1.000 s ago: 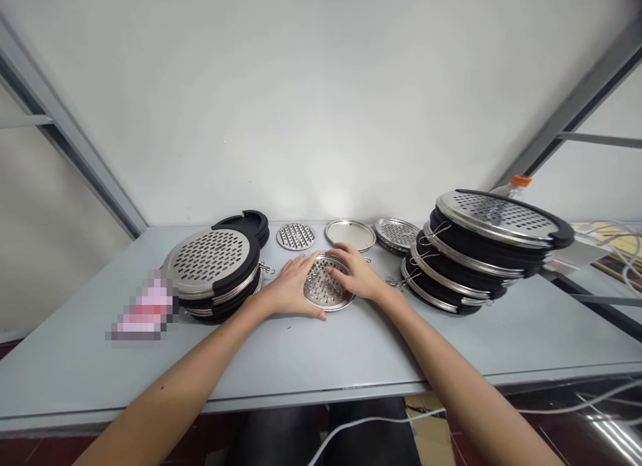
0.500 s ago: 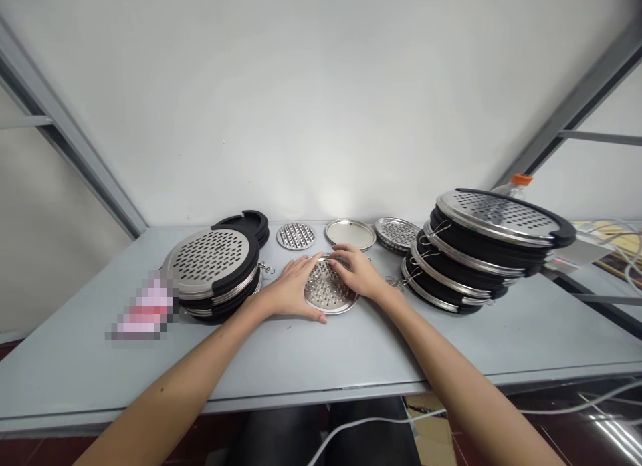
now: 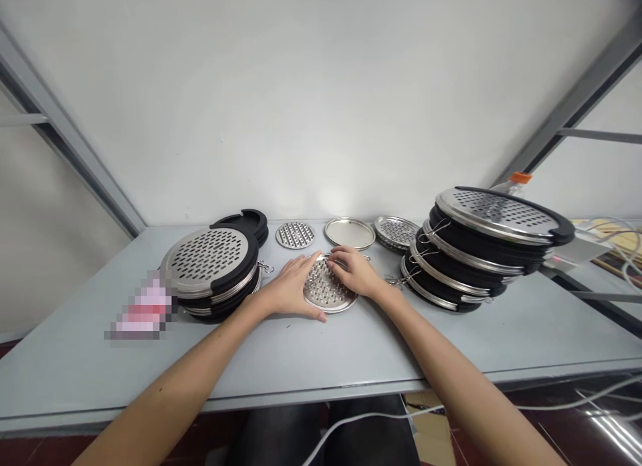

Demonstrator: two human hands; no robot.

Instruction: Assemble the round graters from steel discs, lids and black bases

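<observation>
Lying on the table in front of me is a round metal grater plate [image 3: 328, 289] with raised teeth and a rim. My left hand [image 3: 289, 289] grips its left edge, thumb at the near side and fingers at the far side. Curled over the far right part of the same plate, my right hand [image 3: 357, 271] holds it at the rim; some fingertips rest on the toothed surface. What lies under the plate is hidden. Behind it are a loose grater disc [image 3: 295, 235], a plain shallow metal tray [image 3: 350, 232] and a small stack of grater plates [image 3: 396, 232].
On the left stands a stack of graters with black rims [image 3: 208, 259], with black plastic rings [image 3: 245, 222] behind. A taller, leaning stack [image 3: 496, 215] with wire clips rises on the right. An orange-capped bottle [image 3: 519, 180] is behind it. A white cable [image 3: 376, 419] hangs below the table edge.
</observation>
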